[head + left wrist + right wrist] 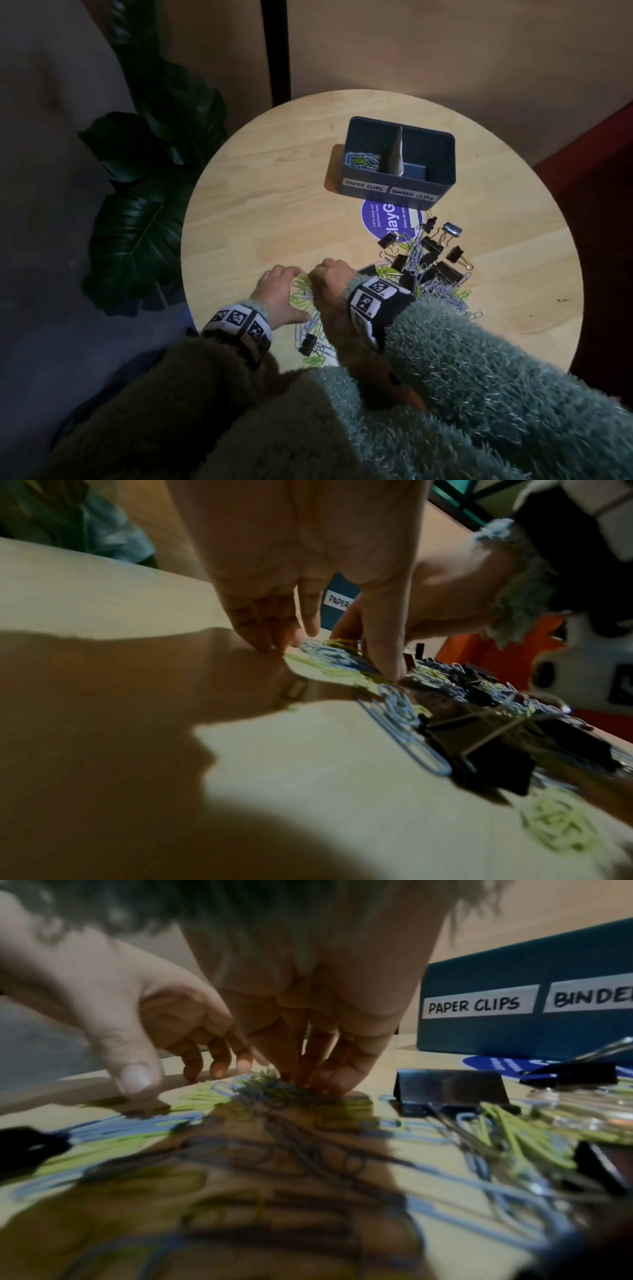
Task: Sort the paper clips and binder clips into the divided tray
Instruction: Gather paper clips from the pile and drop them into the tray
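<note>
Paper clips (303, 291), green and blue, lie heaped on the round wooden table (260, 205) between both hands. The right hand (330, 281) has its fingertips (322, 1081) bunched together, pinching into the tuft of clips; the left hand (279, 294) stands beside it, fingers (274, 637) curled down onto the table edge of the heap, thumb spread apart, corralling rather than gripping. To gather well, I judge both hands should rake inward and lift only clips, leaving the black binder clip (308, 344) lying near the wrists. The divided tray (399, 164) stands well beyond, its PAPER CLIPS side already holding some, the binder side seemingly bare.
</note>
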The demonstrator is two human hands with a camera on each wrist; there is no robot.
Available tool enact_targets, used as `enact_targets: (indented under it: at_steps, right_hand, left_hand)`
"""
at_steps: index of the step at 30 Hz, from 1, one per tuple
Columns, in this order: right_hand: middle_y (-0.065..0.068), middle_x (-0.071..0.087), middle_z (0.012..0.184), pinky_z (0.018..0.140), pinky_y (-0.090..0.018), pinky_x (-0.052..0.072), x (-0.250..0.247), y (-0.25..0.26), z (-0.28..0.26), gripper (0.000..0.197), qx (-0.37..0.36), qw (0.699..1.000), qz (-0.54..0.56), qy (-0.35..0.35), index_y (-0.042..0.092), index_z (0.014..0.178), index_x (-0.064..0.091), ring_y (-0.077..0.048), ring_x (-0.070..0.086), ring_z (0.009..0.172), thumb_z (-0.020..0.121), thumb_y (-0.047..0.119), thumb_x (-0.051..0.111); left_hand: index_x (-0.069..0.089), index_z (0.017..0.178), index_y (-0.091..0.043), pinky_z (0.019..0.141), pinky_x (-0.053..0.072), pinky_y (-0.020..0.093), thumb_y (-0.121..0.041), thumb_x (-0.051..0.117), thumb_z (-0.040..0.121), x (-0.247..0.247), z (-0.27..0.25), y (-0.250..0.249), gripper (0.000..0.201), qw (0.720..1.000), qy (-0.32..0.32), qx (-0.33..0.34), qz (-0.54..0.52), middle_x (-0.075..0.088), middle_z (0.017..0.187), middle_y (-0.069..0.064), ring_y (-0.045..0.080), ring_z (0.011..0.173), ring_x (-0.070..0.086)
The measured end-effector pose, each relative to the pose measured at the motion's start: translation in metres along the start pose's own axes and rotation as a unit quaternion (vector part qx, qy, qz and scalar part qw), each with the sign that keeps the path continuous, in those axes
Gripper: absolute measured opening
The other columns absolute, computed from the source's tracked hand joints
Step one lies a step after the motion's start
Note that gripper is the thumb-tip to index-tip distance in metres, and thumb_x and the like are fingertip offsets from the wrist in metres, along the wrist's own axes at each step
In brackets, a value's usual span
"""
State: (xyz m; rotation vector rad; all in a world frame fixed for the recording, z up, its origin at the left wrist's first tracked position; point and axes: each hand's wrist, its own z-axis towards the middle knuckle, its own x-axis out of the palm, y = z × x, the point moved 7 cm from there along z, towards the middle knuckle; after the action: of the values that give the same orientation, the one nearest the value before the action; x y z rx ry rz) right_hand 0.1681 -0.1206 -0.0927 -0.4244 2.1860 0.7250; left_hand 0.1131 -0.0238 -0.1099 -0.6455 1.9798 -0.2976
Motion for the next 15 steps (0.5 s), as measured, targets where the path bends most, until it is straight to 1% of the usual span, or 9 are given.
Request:
enact_targets:
  at_steps: [2,4,5,7,9,10,11,13,15]
  right_hand:
    - [-0.015,0.056,0.111,0.092,-0.035,0.048,-0.001,-0.003,-0.005,0.031,-0.009,1.000,0.020,-0.012,0.010,0.115,0.064,-0.033,0.058,0.104,0.086,0.010,0.056]
    - [-0.013,0.053,0.118,0.096,-0.033,0.043,-0.005,-0.017,-0.012,0.034,0.016,0.999,0.034,-0.024,0.012,0.122,0.058,-0.030,0.054,0.112,0.089,0.012,0.052]
    - [-0.011,0.050,0.121,0.099,-0.035,0.041,-0.006,-0.023,-0.016,0.038,0.033,0.999,0.033,-0.026,0.014,0.126,0.054,-0.028,0.050,0.116,0.089,0.019,0.055]
    - [-0.006,0.043,0.126,0.102,-0.040,0.040,-0.002,-0.030,-0.023,0.058,0.056,0.998,0.010,0.001,0.018,0.130,0.045,-0.024,0.042,0.120,0.081,0.044,0.065]
    - [-0.006,0.039,0.129,0.101,-0.043,0.038,0.008,-0.023,-0.026,0.083,0.043,0.995,-0.081,0.026,0.020,0.133,0.036,-0.024,0.039,0.119,0.069,0.064,0.066]
    - [-0.007,0.038,0.129,0.100,-0.042,0.038,0.013,-0.018,-0.025,0.091,0.028,0.992,-0.117,0.022,0.019,0.134,0.033,-0.024,0.038,0.117,0.066,0.069,0.065]
    - [-0.007,0.038,0.129,0.099,-0.042,0.037,0.018,-0.014,-0.025,0.095,0.017,0.991,-0.129,0.012,0.019,0.135,0.031,-0.025,0.038,0.116,0.064,0.070,0.066]
    - [-0.007,0.038,0.128,0.099,-0.040,0.037,0.024,-0.009,-0.023,0.094,0.010,0.994,-0.112,-0.008,0.019,0.139,0.029,-0.026,0.037,0.116,0.066,0.065,0.068]
    - [-0.008,0.040,0.129,0.101,-0.039,0.035,0.028,-0.009,-0.022,0.083,0.010,0.997,-0.074,-0.023,0.017,0.139,0.032,-0.027,0.037,0.117,0.075,0.055,0.067]
  left_hand:
    - [0.030,0.142,-0.021,0.109,0.032,0.037,-0.040,0.082,0.063,-0.005,-0.004,0.012,0.097,1.000,0.001,-0.014,0.009,0.035,0.138,0.005,0.024,0.129,0.031]
    - [0.025,0.144,-0.024,0.110,0.032,0.040,-0.040,0.083,0.061,-0.006,-0.007,0.020,0.103,1.000,0.017,-0.021,0.016,0.032,0.139,0.004,0.024,0.130,0.029]
    - [0.022,0.146,-0.026,0.109,0.033,0.040,-0.040,0.083,0.061,-0.006,-0.008,0.021,0.105,0.999,0.027,-0.016,0.022,0.031,0.140,0.003,0.023,0.130,0.030]
    - [0.014,0.148,-0.031,0.106,0.038,0.039,-0.040,0.082,0.064,-0.004,-0.007,0.014,0.108,0.998,0.038,0.003,0.044,0.029,0.140,0.001,0.021,0.130,0.030]
    - [0.007,0.149,-0.036,0.100,0.042,0.037,-0.041,0.079,0.067,-0.002,-0.005,0.003,0.109,0.996,0.038,0.028,0.075,0.025,0.141,-0.002,0.020,0.129,0.029]
    - [0.007,0.148,-0.038,0.096,0.043,0.036,-0.042,0.078,0.069,-0.001,-0.003,-0.002,0.106,0.994,0.039,0.040,0.090,0.023,0.142,-0.004,0.020,0.128,0.029]
    - [0.011,0.148,-0.039,0.094,0.043,0.035,-0.043,0.076,0.070,0.000,-0.001,-0.007,0.101,0.993,0.041,0.050,0.103,0.023,0.142,-0.005,0.020,0.127,0.029]
    - [0.025,0.144,-0.038,0.089,0.044,0.034,-0.044,0.072,0.075,0.002,0.002,-0.011,0.084,0.991,0.044,0.064,0.113,0.028,0.138,-0.006,0.020,0.123,0.032]
    - [0.041,0.135,-0.033,0.087,0.043,0.033,-0.041,0.067,0.081,0.003,0.004,-0.010,0.061,0.993,0.042,0.063,0.091,0.040,0.129,-0.005,0.019,0.119,0.038]
